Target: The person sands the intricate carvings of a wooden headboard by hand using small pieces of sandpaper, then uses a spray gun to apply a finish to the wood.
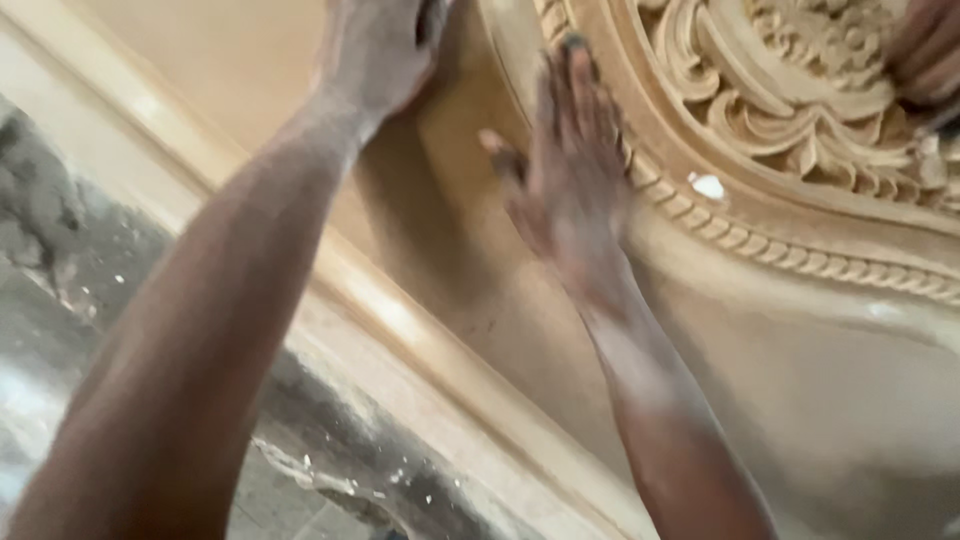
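A large pale carved wooden panel (800, 330) fills the right and upper part of the view, with a rope-pattern border (760, 245) and leafy relief carving (790, 90). My left hand (375, 50) presses on the smooth part of the panel near the top edge of the picture; something dark shows at its fingers, but what it is cannot be told. My right hand (570, 165) lies flat with fingers spread on the panel, beside the rope border. Both forearms are dusty.
Another person's hand (925, 50) rests on the carving at the top right. A raised smooth moulding (380, 300) runs diagonally along the panel's edge. Below it lies a grey dusty floor (60, 260) with pale chips.
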